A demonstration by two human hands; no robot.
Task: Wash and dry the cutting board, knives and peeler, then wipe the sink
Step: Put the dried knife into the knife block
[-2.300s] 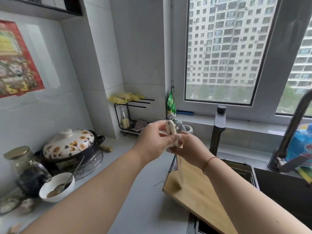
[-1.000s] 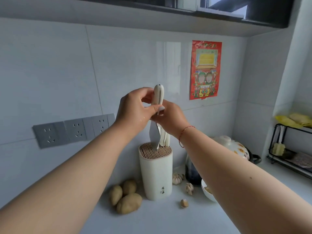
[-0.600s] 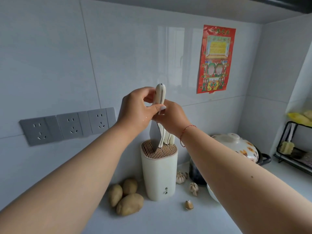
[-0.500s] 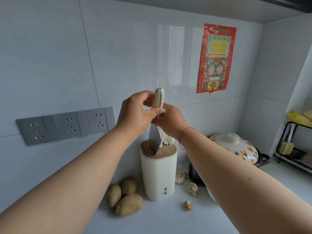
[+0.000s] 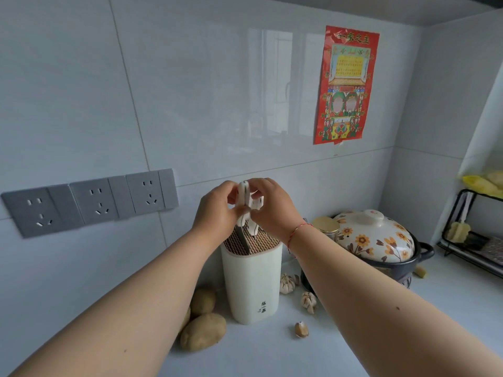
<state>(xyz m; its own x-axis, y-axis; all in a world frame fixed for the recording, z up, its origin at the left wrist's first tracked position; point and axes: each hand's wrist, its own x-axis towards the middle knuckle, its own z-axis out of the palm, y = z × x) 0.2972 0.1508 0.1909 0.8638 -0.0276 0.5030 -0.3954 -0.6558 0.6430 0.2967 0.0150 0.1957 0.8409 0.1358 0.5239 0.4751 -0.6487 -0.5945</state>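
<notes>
A cream knife block (image 5: pixel 251 284) stands on the counter against the tiled wall. A knife with a cream handle (image 5: pixel 243 194) is upright in it, most of its blade sunk into the slotted top, a short dark stretch of blade (image 5: pixel 241 239) still showing. My left hand (image 5: pixel 217 210) and my right hand (image 5: pixel 272 208) both pinch the handle from either side, just above the block. Other cream handles stand in the block behind it. The cutting board, peeler and sink are out of view.
Potatoes (image 5: pixel 202 331) lie left of the block, garlic bulbs (image 5: pixel 307 300) to its right. A flowered clay pot (image 5: pixel 375 240) and a jar (image 5: pixel 325 227) stand further right, a black wire rack (image 5: pixel 473 235) at the far right. Wall sockets (image 5: pixel 89 202) sit to the left.
The knife has gone down into the block: half a second ago much of the blade was above the slots, now only a short piece shows. Both hands came down with it.
</notes>
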